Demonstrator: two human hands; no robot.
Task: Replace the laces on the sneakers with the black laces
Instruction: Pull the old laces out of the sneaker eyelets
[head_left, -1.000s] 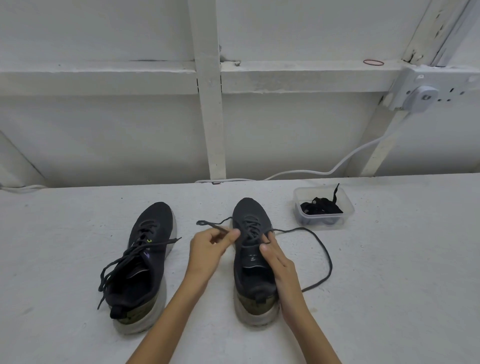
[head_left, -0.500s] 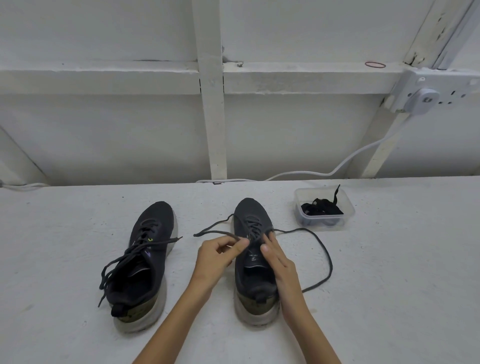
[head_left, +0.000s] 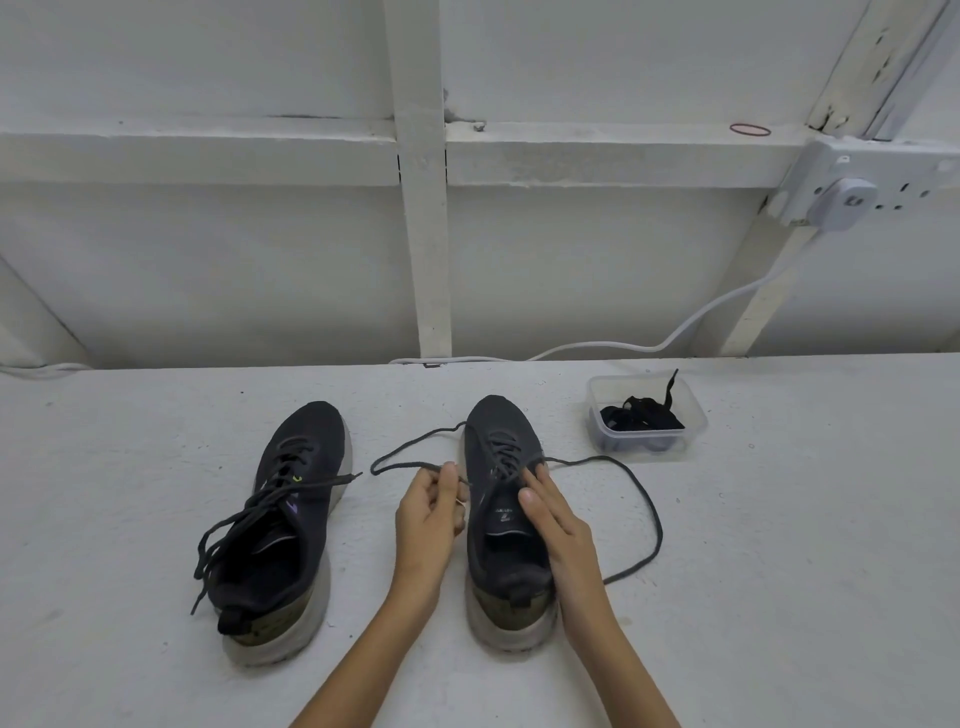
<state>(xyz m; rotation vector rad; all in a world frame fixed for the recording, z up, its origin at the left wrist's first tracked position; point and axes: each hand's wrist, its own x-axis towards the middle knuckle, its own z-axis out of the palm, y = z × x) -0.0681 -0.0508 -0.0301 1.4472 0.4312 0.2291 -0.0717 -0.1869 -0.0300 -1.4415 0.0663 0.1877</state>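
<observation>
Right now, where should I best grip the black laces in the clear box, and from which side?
Probably the free end sticking up from the black laces, pinched from above: it stands clear of the bundle, and the clear box walls block the sides.

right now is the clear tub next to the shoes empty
No, the clear tub holds a bundle of black laces, with one end sticking up past its rim.

Nothing readable tbh, the tiny white print (head_left: 503, 515) on the sneaker tongue (head_left: 494, 528) just left of the right grip (head_left: 561, 525) is too blurry.
</observation>
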